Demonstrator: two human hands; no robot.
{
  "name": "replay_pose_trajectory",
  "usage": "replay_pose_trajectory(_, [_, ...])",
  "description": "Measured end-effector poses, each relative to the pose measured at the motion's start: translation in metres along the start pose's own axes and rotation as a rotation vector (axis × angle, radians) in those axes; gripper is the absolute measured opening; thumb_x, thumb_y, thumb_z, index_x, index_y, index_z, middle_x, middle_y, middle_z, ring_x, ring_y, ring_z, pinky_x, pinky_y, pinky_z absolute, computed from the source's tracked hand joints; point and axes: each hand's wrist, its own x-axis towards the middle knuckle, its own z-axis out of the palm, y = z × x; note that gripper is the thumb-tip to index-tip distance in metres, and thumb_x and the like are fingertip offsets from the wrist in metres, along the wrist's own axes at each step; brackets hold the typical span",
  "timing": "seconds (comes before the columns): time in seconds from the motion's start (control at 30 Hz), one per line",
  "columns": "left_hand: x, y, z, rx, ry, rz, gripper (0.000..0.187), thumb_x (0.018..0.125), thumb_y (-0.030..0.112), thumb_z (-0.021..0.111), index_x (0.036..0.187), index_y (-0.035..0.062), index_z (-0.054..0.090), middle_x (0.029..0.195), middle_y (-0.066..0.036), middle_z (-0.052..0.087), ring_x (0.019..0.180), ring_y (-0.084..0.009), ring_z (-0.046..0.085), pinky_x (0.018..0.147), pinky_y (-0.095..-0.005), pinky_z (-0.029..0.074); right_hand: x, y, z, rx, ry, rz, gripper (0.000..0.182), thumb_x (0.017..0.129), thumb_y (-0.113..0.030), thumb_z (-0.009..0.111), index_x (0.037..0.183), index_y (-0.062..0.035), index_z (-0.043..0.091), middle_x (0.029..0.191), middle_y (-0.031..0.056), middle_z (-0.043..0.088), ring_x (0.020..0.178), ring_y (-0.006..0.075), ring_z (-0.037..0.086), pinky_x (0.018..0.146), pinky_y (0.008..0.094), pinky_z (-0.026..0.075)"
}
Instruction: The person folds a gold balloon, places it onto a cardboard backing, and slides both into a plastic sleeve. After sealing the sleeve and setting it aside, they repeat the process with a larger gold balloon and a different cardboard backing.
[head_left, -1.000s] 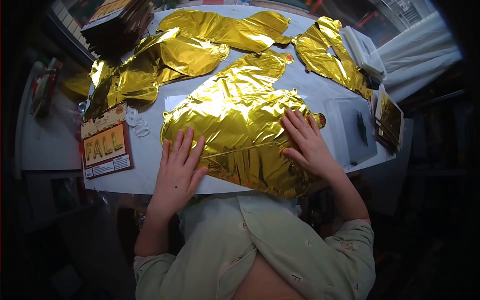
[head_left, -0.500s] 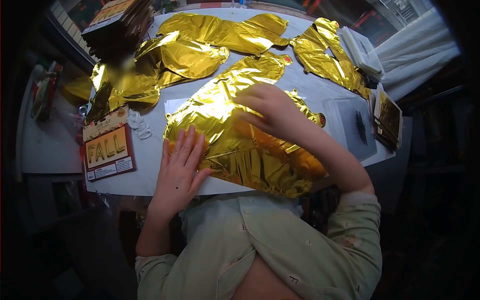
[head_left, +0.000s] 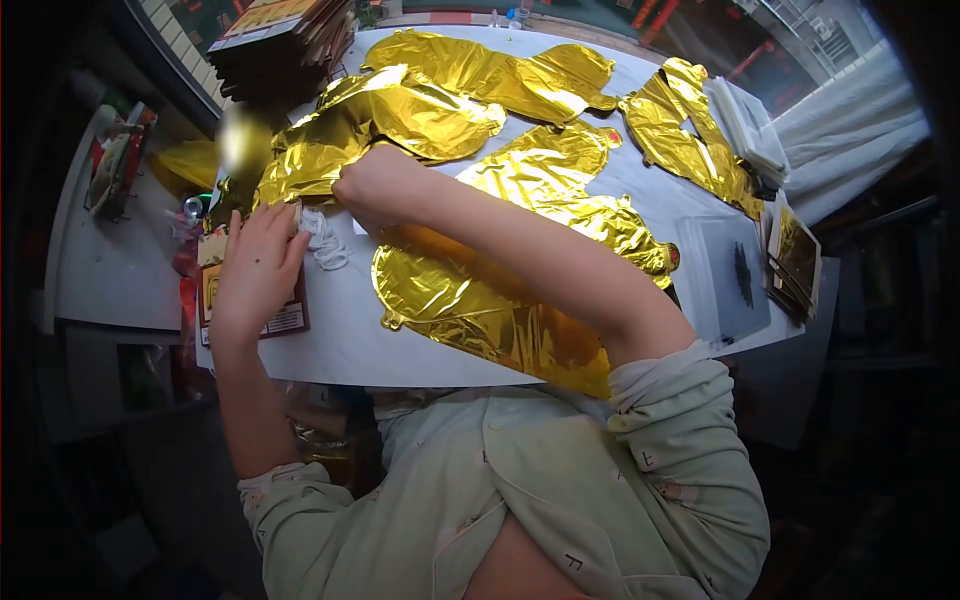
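My left hand (head_left: 258,255) lies over the FALL package (head_left: 290,318) at the left, its fingers spread and reaching the lower edge of a gold foil balloon (head_left: 300,165). My right hand (head_left: 378,188) has its fingers curled down at that balloon's lower right edge; what they hold, if anything, is hidden. Just below it is a bundle of white string (head_left: 325,240). A large gold foil balloon (head_left: 450,285) lies flat at the centre, partly under my right forearm.
More gold foil balloons lie at the back (head_left: 490,72) and back right (head_left: 690,135). A stack of packages (head_left: 275,50) stands back left. Clear plastic trays (head_left: 750,125), a flat clear sleeve (head_left: 715,280) and cards (head_left: 793,255) are at the right.
Both hands have moved left, off the central balloon. My left hand is now over the package, and my right hand has crossed to the left balloon's edge, its fingers now curled. The view has shifted.
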Motion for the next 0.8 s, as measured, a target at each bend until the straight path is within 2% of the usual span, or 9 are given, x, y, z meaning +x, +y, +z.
replay_pose_trajectory(0.1, [0.010,-0.010,-0.004,-0.080,-0.061,-0.023,0.034,0.104,0.026,0.060,0.125,0.0001,0.066,0.123,-0.019,0.067,0.120,-0.0386,0.061,0.116,-0.0500,0.040,0.015,0.009,0.002,-0.043,0.059,0.027,0.012,0.080,-0.021,0.074,0.079,-0.0093,0.077,0.078,0.0128,0.075,0.076,0.0369,0.075,0.069,0.0482,0.059])
replay_pose_trajectory(0.13, [0.014,-0.014,-0.003,-0.128,-0.061,-0.019,0.030,0.104,0.024,0.061,0.120,0.0000,0.067,0.117,-0.018,0.067,0.115,-0.0383,0.062,0.109,-0.0486,0.046,0.022,0.012,0.003,-0.006,0.102,0.093,0.012,0.080,-0.022,0.075,0.081,-0.0111,0.078,0.079,0.0125,0.075,0.078,0.0362,0.075,0.070,0.0478,0.059])
replay_pose_trajectory(0.17, [0.018,-0.016,0.000,-0.130,-0.061,-0.019,0.030,0.104,0.024,0.061,0.120,0.0000,0.067,0.117,-0.018,0.067,0.115,-0.0383,0.062,0.109,-0.0486,0.046,0.026,0.016,0.004,0.031,0.145,0.159,0.012,0.079,-0.024,0.077,0.084,-0.0128,0.079,0.081,0.0123,0.075,0.080,0.0356,0.075,0.071,0.0473,0.059])
replay_pose_trajectory(0.23, [0.025,-0.019,0.011,-0.171,0.012,0.031,0.028,0.103,0.024,0.061,0.116,-0.0001,0.069,0.115,-0.018,0.067,0.114,-0.0379,0.062,0.100,-0.0469,0.049,0.029,0.024,-0.004,0.089,0.094,0.195,0.017,0.079,-0.030,0.081,0.086,-0.0140,0.081,0.081,0.0111,0.075,0.081,0.0346,0.075,0.072,0.0468,0.059])
replay_pose_trajectory(0.33, [0.033,-0.017,0.018,-0.144,0.015,0.002,0.026,0.103,0.023,0.062,0.113,0.0001,0.068,0.113,-0.018,0.067,0.113,-0.0375,0.063,0.098,-0.0469,0.050,0.032,0.033,-0.010,0.287,0.142,0.180,0.026,0.082,-0.038,0.083,0.087,-0.0119,0.080,0.081,0.0111,0.075,0.080,0.0346,0.074,0.072,0.0470,0.058])
replay_pose_trajectory(0.43, [0.039,-0.007,0.009,0.037,-0.001,-0.122,0.026,0.103,0.023,0.062,0.114,0.0005,0.068,0.115,-0.019,0.067,0.114,-0.0378,0.063,0.098,-0.0463,0.050,0.035,0.038,-0.010,0.334,0.151,0.232,0.031,0.093,-0.040,0.074,0.092,-0.0093,0.080,0.085,0.0152,0.076,0.085,0.0375,0.073,0.078,0.0481,0.057])
replay_pose_trajectory(0.57, [0.046,-0.011,0.012,-0.129,0.082,-0.037,0.028,0.104,0.023,0.061,0.117,0.0001,0.068,0.114,-0.020,0.067,0.113,-0.0388,0.063,0.098,-0.0470,0.051,0.042,0.039,-0.008,0.319,0.123,0.333,0.029,0.095,-0.038,0.071,0.098,-0.0112,0.082,0.096,0.0171,0.078,0.094,0.0370,0.075,0.085,0.0477,0.059])
replay_pose_trajectory(0.63, [0.051,-0.018,0.032,-0.258,0.140,0.102,0.030,0.104,0.025,0.060,0.118,-0.0004,0.069,0.111,-0.021,0.067,0.111,-0.0399,0.063,0.096,-0.0487,0.051,0.045,0.042,-0.003,0.307,0.157,0.350,0.031,0.097,-0.037,0.068,0.101,-0.0091,0.081,0.097,0.0186,0.077,0.096,0.0385,0.074,0.087,0.0488,0.059])
replay_pose_trajectory(0.8, [0.073,-0.026,0.043,-0.145,0.015,0.004,0.033,0.105,0.029,0.059,0.113,-0.0013,0.069,0.111,-0.023,0.067,0.107,-0.0428,0.064,0.095,-0.0495,0.052,0.043,0.043,-0.004,0.332,0.152,0.359,0.031,0.099,-0.035,0.065,0.101,-0.0071,0.078,0.099,0.0198,0.076,0.096,0.0405,0.072,0.087,0.0498,0.057])
